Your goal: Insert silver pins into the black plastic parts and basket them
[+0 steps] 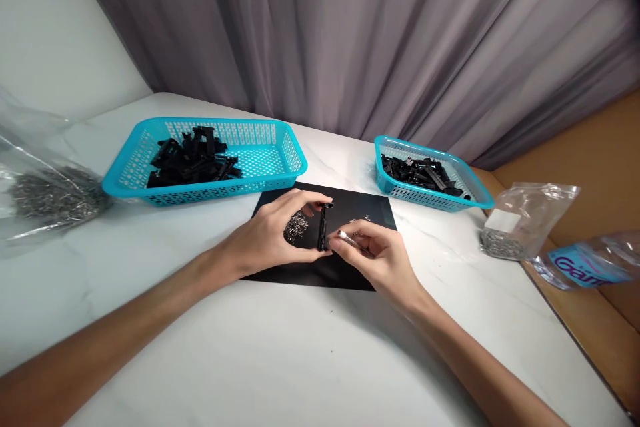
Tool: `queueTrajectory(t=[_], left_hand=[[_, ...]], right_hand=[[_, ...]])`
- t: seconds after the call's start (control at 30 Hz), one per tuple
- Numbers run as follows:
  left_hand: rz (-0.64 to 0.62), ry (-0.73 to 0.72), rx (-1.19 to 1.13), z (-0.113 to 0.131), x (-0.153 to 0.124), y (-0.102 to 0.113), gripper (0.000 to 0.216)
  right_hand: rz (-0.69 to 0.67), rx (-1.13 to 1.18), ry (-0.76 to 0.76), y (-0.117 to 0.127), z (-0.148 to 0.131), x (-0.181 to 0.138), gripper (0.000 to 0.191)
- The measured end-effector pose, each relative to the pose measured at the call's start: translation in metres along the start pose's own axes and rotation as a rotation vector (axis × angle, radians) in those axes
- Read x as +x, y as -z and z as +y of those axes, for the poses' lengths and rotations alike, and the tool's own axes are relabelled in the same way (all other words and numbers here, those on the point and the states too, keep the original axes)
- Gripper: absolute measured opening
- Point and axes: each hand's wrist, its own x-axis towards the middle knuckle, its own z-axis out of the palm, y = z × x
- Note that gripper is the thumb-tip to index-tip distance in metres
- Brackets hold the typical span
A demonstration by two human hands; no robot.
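Observation:
Over a black mat (320, 273), my left hand (275, 230) grips a narrow black plastic part (323, 227) by its two ends, between thumb and fingers. The part stands roughly upright. My right hand (383, 250) is closed around a slim silver tool (353, 240), whose exact kind I cannot make out. Its fingertips meet the lower end of the black part. Behind my left fingers lies a heap of small metal pieces (296, 227) on the mat. A few more small metal pieces (367, 217) lie beyond my right hand.
A blue basket (293, 180) at the back left and a smaller blue basket (425, 199) at the right hold black plastic parts. Bags of metal pieces sit far left (55, 197) and right (505, 243). A plastic bottle (590, 260) lies by the right table edge.

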Motion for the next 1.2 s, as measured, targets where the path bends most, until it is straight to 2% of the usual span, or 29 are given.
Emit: queueTrajectory(t=[0.13,0.37,0.67,0.83,1.07,1.2], left_hand=[[0.022,-0.054,0.005,0.002,0.001,0.001,0.060],[0.033,-0.094,0.028,0.005,0.003,0.003,0.054],[0.007,-0.132,0.021,0.005,0.001,0.001,0.051],[0.044,-0.146,0.004,0.005,0.001,-0.002,0.053],[0.037,-0.209,0.041,0.006,-0.001,-0.006,0.056],[0.052,-0.220,0.043,0.005,-0.002,-0.008,0.054]], right_hand=[[-0.013,0.031,0.022,-0.001,-0.001,0.000,0.022],[-0.035,-0.068,0.111,0.000,-0.007,0.000,0.011],[-0.253,-0.259,0.259,0.016,-0.009,0.003,0.014],[-0.249,-0.254,0.224,0.016,-0.011,0.005,0.016],[-0.197,-0.184,0.074,0.012,-0.009,0.005,0.026],[-0.178,-0.208,0.079,0.010,-0.008,0.005,0.030]])
